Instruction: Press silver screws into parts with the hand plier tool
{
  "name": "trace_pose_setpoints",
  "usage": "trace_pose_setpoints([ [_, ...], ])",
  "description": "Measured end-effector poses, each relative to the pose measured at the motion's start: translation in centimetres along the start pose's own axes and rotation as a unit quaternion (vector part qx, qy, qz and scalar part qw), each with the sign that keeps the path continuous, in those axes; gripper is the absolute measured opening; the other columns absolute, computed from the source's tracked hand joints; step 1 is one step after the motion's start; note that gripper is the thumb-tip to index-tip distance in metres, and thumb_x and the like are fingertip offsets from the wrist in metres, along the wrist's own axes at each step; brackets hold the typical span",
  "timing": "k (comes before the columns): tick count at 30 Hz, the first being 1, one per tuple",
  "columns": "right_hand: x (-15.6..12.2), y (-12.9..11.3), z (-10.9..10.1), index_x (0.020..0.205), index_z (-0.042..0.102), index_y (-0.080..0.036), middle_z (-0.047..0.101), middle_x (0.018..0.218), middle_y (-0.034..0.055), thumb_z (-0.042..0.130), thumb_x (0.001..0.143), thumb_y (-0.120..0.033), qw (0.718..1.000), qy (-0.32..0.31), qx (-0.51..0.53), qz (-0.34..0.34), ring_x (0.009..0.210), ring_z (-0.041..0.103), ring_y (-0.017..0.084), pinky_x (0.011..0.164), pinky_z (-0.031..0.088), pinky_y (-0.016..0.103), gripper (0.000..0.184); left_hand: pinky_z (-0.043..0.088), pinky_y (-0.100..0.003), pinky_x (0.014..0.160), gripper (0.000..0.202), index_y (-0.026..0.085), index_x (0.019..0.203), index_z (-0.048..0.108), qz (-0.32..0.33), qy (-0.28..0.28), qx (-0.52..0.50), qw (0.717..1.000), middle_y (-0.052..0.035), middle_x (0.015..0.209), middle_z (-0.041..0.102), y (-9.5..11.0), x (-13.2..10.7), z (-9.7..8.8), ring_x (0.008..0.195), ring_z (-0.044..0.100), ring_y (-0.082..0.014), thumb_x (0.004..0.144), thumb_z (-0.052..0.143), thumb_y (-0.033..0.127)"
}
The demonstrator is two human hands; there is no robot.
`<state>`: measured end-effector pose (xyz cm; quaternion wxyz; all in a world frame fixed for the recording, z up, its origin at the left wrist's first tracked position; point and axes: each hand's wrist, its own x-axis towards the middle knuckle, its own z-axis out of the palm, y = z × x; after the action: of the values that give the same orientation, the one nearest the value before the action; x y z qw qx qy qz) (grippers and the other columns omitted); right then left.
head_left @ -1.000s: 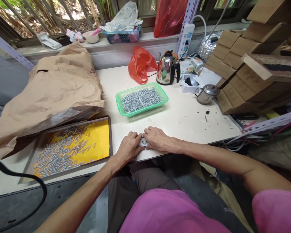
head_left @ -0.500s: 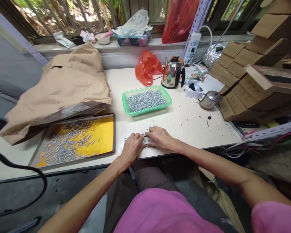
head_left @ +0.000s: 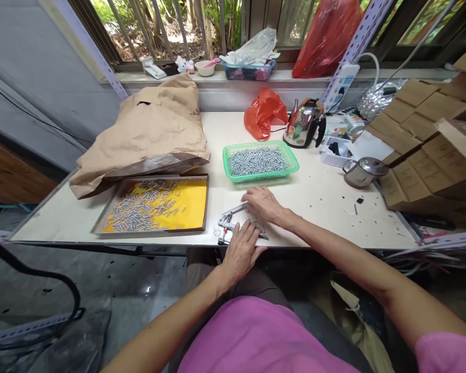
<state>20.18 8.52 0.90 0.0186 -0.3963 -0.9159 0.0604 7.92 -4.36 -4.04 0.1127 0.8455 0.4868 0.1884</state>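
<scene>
A silver pliers-like hand tool [head_left: 228, 224] lies near the table's front edge, its two handles spread apart and a coil spring between them. My left hand [head_left: 241, 248] rests flat across the lower handle, fingers stretched out and thumb apart; the handle's tip shows beyond it. My right hand [head_left: 264, 205] is palm down with bent fingers at the end of the upper handle, which its palm partly hides. Small bits lie between the hands, too tiny to name. Behind them stands a green plastic basket [head_left: 226, 165] holding many small metal pins.
At left, a shallow tray [head_left: 196, 207] with a yellow bottom holds more metal pins. Brown paper [head_left: 159, 116] lies behind it. A red bag [head_left: 264, 114], a kettle [head_left: 303, 124], a small metal pot [head_left: 365, 172] and stacked cardboard boxes [head_left: 415, 140] stand back and right.
The view has swung left. My hands, close together over the tool before, are now further apart front to back, and the tool's spread handles and spring show.
</scene>
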Motion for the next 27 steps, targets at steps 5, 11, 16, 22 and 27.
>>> trace_pose_setpoints([
  [5,0.4,-5.7,-0.3,0.086,0.069,-0.022,0.059,0.095,0.0075,0.058,0.088,-0.023,0.962,-0.057,-0.004,-0.266,0.093,0.046,0.022,0.071,0.033,0.032,0.011,0.038,-0.051,0.104,0.054,0.017,0.13,0.049,0.006,-0.035,-0.005,0.999,-0.0168,0.132,0.055,-0.4,-1.5,0.8,0.126,0.048,-0.0345,0.085,0.06,0.044],
  [11,1.0,-7.6,0.9,0.09,0.065,-0.013,0.059,0.098,0.0104,0.054,0.088,-0.012,0.946,-0.089,-0.028,-0.309,0.09,0.05,0.021,0.081,0.038,0.035,0.011,0.036,-0.049,0.105,0.062,0.019,0.136,0.042,0.017,-0.042,0.007,0.999,-0.0157,0.139,0.049,-0.4,-2.3,0.7,0.13,0.043,-0.034,0.085,0.059,0.049],
  [16,0.7,-6.2,2.0,0.095,0.059,-0.013,0.059,0.094,0.0076,0.05,0.09,-0.008,0.939,-0.051,0.025,-0.338,0.086,0.051,0.019,0.082,0.04,0.032,0.012,0.036,-0.047,0.105,0.065,0.021,0.139,0.038,0.017,-0.042,0.007,0.999,-0.0143,0.139,0.049,-0.3,-2.4,0.8,0.13,0.044,-0.0323,0.085,0.058,0.052],
  [22,1.2,-6.2,2.0,0.09,0.059,-0.014,0.06,0.089,0.0063,0.049,0.091,-0.011,0.935,-0.052,0.095,-0.338,0.081,0.051,0.017,0.076,0.043,0.03,0.011,0.038,-0.048,0.104,0.069,0.021,0.141,0.035,0.013,-0.037,-0.001,0.999,-0.015,0.14,0.047,-0.1,-2.1,0.5,0.13,0.044,-0.0331,0.083,0.061,0.05],
  [27,2.6,-6.2,-0.2,0.102,0.058,-0.014,0.061,0.093,0.0051,0.039,0.097,-0.016,0.933,0.058,0.276,-0.225,0.08,0.054,0.013,0.073,0.044,0.024,0.019,0.04,-0.047,0.104,0.059,0.02,0.138,0.04,0.032,0.001,-0.016,0.999,-0.0128,0.135,0.052,-0.3,-1.7,-1.4,0.126,0.047,-0.0303,0.087,0.057,0.044],
])
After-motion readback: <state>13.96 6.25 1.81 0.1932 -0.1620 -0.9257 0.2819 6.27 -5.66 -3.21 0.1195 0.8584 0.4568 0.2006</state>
